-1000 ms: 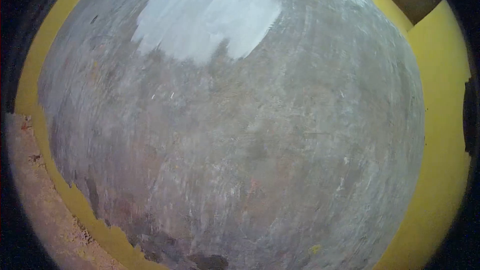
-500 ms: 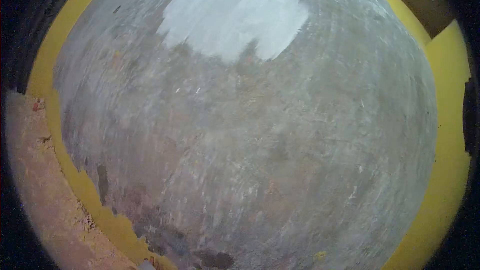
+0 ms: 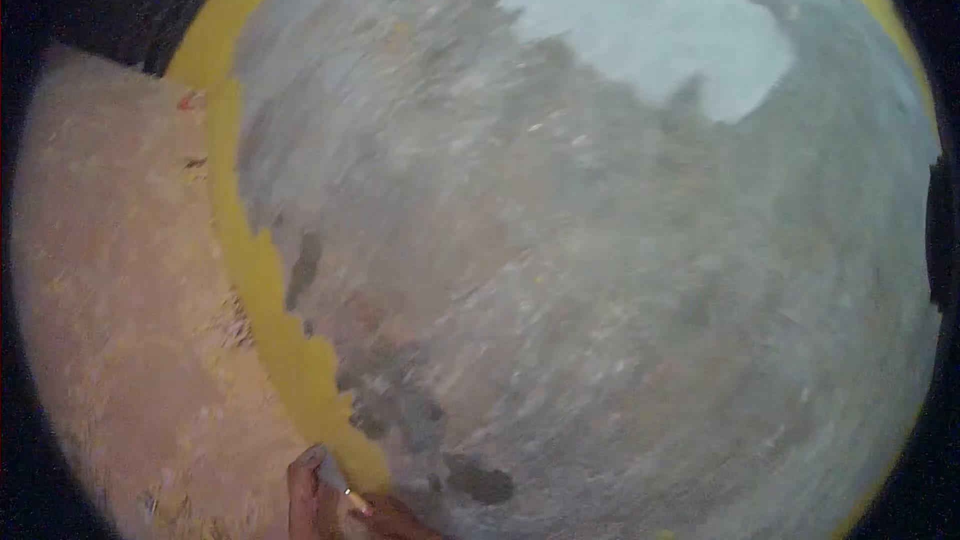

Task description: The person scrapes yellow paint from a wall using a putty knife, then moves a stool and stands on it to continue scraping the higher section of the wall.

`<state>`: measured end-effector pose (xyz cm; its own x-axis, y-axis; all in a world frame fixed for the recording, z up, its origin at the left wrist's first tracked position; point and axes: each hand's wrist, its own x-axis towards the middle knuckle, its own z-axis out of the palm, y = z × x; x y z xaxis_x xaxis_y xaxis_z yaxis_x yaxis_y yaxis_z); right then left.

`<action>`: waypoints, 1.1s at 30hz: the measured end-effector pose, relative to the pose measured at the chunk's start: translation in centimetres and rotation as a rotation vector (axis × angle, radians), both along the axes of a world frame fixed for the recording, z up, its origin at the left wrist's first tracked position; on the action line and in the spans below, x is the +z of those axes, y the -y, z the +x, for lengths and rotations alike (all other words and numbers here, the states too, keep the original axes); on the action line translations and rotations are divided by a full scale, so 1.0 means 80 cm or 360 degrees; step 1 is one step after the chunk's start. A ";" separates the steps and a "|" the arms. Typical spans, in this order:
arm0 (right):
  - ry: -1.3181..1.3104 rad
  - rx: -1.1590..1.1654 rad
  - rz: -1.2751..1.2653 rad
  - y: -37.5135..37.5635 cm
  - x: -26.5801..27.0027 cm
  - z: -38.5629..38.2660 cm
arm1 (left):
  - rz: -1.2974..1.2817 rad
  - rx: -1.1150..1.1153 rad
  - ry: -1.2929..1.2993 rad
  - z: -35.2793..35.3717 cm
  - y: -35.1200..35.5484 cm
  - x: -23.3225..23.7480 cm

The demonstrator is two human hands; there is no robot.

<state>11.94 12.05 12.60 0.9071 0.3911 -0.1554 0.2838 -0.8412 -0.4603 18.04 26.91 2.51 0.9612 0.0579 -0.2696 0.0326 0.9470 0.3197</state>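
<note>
My left hand (image 3: 303, 492) is at the bottom edge of the view, fingers bent, right at the whitish-grey end of a small handled tool (image 3: 357, 502). From the lower right comes my right hand (image 3: 398, 522), closed around the tool's pale yellowish handle, where a shiny spot shows near the collar. Whether the left fingers grip the grey end or something else, I cannot tell. Both hands overlap the lower end of a yellow painted band (image 3: 300, 360). Beyond them spreads a large grey, streaky wall surface (image 3: 600, 270).
A jagged white patch (image 3: 660, 30) covers the upper part of the grey surface. Dark damp-looking spots (image 3: 480, 480) lie near its lower left. Left of the yellow band is a rough pinkish surface (image 3: 130, 270) with chipped spots along its edge.
The view has swung down and left, so the white patch sits further right and more pinkish surface shows. Both hands and the small tool have come up into view at the bottom.
</note>
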 end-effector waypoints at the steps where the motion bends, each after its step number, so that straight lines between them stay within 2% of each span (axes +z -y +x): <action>1: -0.0079 0.0042 -0.0007 -0.007 0.006 -0.005 | 0.0171 0.0027 -0.0072 -0.008 -0.005 0.003; 2: -0.0281 0.0020 -0.0214 -0.013 0.028 0.004 | 0.0342 0.0039 -0.0139 -0.012 -0.009 0.013; 3: -0.0467 -0.0003 -0.0423 -0.016 0.040 0.012 | 0.0336 0.0060 -0.0199 -0.012 -0.009 0.010; 4: -0.0511 0.0024 -0.0431 -0.012 0.036 0.016 | 0.0395 0.0088 -0.0183 -0.010 -0.009 0.006; 7: -0.0592 -0.0112 -0.0513 -0.012 0.031 0.016 | 0.0568 0.0094 -0.0238 -0.018 -0.020 0.022; 9: -0.0373 -0.0082 -0.0712 -0.023 0.045 0.011 | 0.0679 0.0076 -0.0298 -0.025 -0.025 0.026; 10: -0.0392 -0.0068 -0.0716 -0.025 0.053 0.011 | 0.0657 0.0096 -0.0283 -0.024 -0.025 0.023; 12: -0.0557 -0.0108 -0.0349 -0.026 0.065 0.008 | 0.0633 0.0118 -0.0285 -0.026 -0.028 0.027; 14: -0.0483 -0.0027 -0.0369 -0.014 0.045 0.015 | 0.1089 0.0101 -0.0330 -0.029 -0.033 0.037; 15: -0.0400 0.0047 -0.0380 -0.007 0.032 0.018 | 0.1089 0.0094 -0.0353 -0.030 -0.033 0.035; 17: -0.0373 0.0037 -0.0390 0.010 0.010 0.021 | 0.1627 0.0217 -0.0351 -0.025 -0.029 0.023; 21: -0.0345 -0.0009 -0.0383 -0.018 0.039 0.012 | 0.1736 0.0248 -0.0480 -0.024 -0.023 0.016; 25: -0.0244 0.0076 -0.0348 -0.015 0.029 0.010 | 0.2029 0.0373 -0.0499 -0.025 -0.015 0.001; 27: -0.0322 -0.0052 -0.0334 -0.017 0.029 0.009 | 0.2188 0.0367 -0.0514 -0.022 -0.008 -0.005; 29: -0.0430 -0.0170 -0.0296 -0.016 0.026 0.010 | 0.2437 0.0904 -0.0316 -0.020 0.007 0.001; 31: -0.0559 -0.0302 -0.0259 -0.011 0.017 0.008 | 0.2342 0.0661 -0.0275 -0.022 0.024 0.020; 33: 0.0122 -0.0023 -0.0186 -0.001 0.011 0.006 | 0.2313 0.0520 -0.0087 -0.020 0.044 0.035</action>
<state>12.46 12.12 13.50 0.9234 0.3614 -0.1290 0.3020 -0.8919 -0.3366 16.45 23.36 5.30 0.8440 0.5062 0.1769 -0.0701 -0.2229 0.9723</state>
